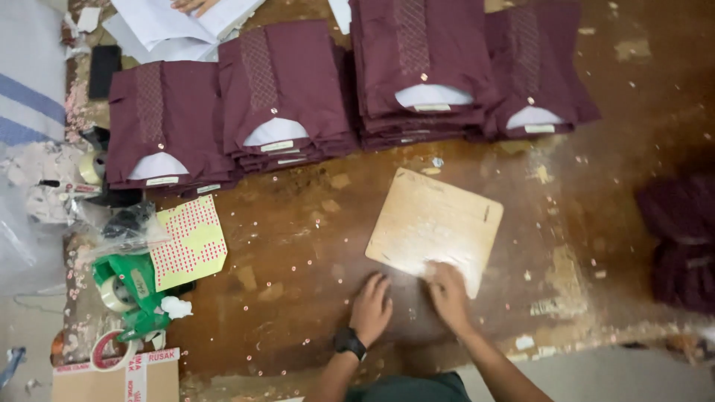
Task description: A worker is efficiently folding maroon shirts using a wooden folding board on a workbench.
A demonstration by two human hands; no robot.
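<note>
The left hand [371, 307], a dark watch at its wrist, is laid flat on the brown worktable [298, 246] with fingers spread and nothing gripped, just beside the near corner of a pale wooden board [436, 225]. The right hand [449, 295] is pressed palm-down on that board's near edge, fingers extended, nothing enclosed. The board is seen lying flat at the table's centre. Stacks of folded maroon shirts [283, 89] are ranged along the far side. A green tape dispenser [126, 286] and a dotted yellow sticker sheet [190, 242] are placed at the left.
</note>
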